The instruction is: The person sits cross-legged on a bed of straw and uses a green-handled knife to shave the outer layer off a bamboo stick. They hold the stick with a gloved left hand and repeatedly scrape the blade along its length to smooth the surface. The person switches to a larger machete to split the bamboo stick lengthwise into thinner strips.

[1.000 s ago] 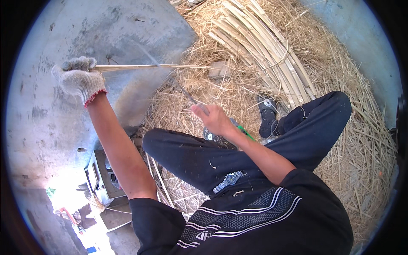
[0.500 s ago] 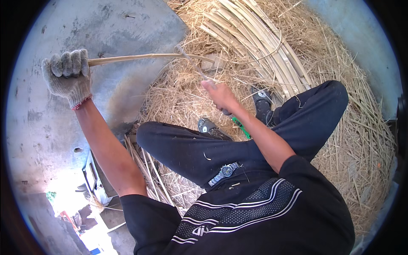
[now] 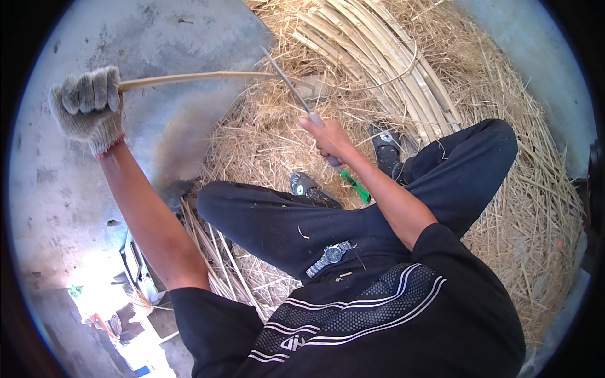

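Observation:
My left hand [image 3: 91, 104], in a grey knitted glove, is closed around one end of a long thin strip of bamboo or cane [image 3: 195, 78]. The strip stretches rightward, its far end near a pale block [image 3: 319, 88] on the straw. My bare right hand [image 3: 329, 140] grips the handle of a long, narrow-bladed knife [image 3: 291, 87], its blade slanting up and to the left. Blade and strip cross near the strip's far end; whether they touch I cannot tell. Below my right hand lies a green box-cutter-like tool [image 3: 356, 187].
A bundle of split strips [image 3: 384, 57] lies at the far right on straw and shavings [image 3: 252, 145]. More strips [image 3: 227, 264] lie beside my left knee. My shoes [image 3: 386, 143] stand between my bent legs. A wristwatch [image 3: 333, 254] rests on my lap. Grey concrete [image 3: 157, 38] spreads at left.
My left hand has shifted slightly left and up with the strip. The knife blade, blurred before, now shows sharply, its tip farther up; my right hand has moved only a little.

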Demonstrator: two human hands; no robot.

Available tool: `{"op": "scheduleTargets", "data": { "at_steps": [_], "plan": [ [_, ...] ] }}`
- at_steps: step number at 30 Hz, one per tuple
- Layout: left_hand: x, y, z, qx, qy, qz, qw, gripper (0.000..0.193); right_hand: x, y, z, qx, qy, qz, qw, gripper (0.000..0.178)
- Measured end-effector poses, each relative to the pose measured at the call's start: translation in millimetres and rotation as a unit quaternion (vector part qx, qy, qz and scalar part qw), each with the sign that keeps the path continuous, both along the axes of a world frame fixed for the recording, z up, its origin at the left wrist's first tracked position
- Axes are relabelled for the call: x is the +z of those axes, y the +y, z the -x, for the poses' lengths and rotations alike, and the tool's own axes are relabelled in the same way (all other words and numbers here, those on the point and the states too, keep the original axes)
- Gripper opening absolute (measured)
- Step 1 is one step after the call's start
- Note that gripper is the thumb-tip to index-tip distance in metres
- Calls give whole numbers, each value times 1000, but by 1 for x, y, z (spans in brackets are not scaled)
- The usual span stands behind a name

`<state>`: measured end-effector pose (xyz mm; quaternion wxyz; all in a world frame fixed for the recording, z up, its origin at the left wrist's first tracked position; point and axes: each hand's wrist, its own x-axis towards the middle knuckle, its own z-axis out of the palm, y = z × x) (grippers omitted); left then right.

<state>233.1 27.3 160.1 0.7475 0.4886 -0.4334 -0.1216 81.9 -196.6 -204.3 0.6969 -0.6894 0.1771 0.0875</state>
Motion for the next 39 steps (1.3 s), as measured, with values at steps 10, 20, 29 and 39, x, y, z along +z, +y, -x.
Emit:
{"op": "scheduleTargets", "data": {
  "at_steps": [10,20,29,39],
  "plan": [
    [-5,-3,3,-6,-11,-1,1000,45,18,4,16,8,-34,-241,970,25],
    [-13,4,15,-85,-4,-5,996,44,53,9,20,112,-178,-111,971,31],
    [-24,-58,71,347,35,72,934,43,43,6,17,42,13,95,995,64],
    [-20,-38,54,349,15,76,934,36,38,37,13,65,-84,59,993,67]
  ]
}}
